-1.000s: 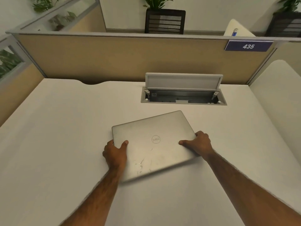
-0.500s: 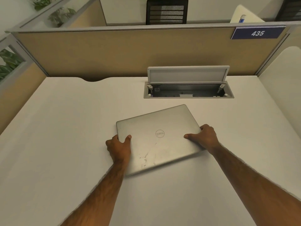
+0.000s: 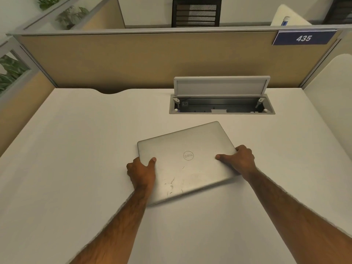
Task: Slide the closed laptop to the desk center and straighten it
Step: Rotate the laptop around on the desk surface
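A closed silver laptop (image 3: pixel 187 159) with a round logo lies flat on the white desk (image 3: pixel 76 159), near its middle. It sits askew, its right side turned away from me. My left hand (image 3: pixel 142 172) grips its left edge, thumb on the lid. My right hand (image 3: pixel 239 161) grips its right edge, thumb on the lid too. The fingers of both hands curl round the sides and are partly hidden.
Behind the laptop an open cable box (image 3: pixel 222 105) with a raised grey flap (image 3: pixel 222 85) is set into the desk. A tan partition (image 3: pixel 144 60) with a blue "435" sign (image 3: pixel 303 38) closes the back. Another partition (image 3: pixel 329 88) stands at right.
The laptop has kept much the same angle and stays under both hands. The view has shifted, so the laptop and hands appear slightly farther right and higher in the frame.
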Demonstrator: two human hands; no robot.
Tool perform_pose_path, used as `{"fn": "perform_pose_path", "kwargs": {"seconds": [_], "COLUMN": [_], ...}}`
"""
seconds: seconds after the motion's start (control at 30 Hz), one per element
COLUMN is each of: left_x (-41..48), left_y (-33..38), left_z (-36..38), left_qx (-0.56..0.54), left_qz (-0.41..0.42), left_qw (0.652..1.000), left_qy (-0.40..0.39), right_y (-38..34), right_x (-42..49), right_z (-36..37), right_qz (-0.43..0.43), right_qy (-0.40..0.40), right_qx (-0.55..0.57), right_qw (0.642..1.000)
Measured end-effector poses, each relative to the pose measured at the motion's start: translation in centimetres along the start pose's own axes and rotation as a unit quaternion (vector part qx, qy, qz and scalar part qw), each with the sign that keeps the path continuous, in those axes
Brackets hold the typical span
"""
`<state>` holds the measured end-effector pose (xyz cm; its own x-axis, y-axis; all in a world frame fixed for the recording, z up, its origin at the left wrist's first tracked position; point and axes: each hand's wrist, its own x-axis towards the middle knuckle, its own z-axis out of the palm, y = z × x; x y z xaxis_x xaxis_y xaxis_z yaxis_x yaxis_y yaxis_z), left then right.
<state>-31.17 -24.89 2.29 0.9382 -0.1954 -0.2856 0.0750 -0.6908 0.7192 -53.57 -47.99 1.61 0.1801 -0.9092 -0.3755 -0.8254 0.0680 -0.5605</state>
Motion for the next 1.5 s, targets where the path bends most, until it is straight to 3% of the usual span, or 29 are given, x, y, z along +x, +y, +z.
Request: {"fn": "perform_pose_path", "kwargs": {"seconds": [0.2,0.5,0.8,1.03,1.5], "left_x": [-0.2,-1.4,-3.7,-7.2,-9.9], "left_y": [-1.1,-1.6,-3.4,-5.4,-5.2], "left_z": [0.3,-1.8,-2.7,-2.6,-2.2], "left_qx": [-0.056,-0.052,-0.131,-0.225,-0.274], "left_qz": [-0.03,-0.078,-0.151,-0.211,-0.255], "left_qw": [0.998,0.992,0.973,0.937,0.914], "left_qy": [-0.018,-0.081,-0.114,-0.164,-0.155], "right_y": [-0.6,-2.1,-5.6,-8.8,-11.4], "right_x": [0.5,2.3,4.7,6.5,7.9], "right_z": [-0.4,-1.0,-1.3,-1.2,1.2], "right_qz": [0.007,-0.048,-0.11,-0.156,-0.193], "right_qy": [0.026,0.027,-0.032,-0.073,-0.128], "right_qx": [0.005,-0.006,-0.026,-0.066,-0.139], "right_qw": [1.0,0.998,0.993,0.983,0.963]}}
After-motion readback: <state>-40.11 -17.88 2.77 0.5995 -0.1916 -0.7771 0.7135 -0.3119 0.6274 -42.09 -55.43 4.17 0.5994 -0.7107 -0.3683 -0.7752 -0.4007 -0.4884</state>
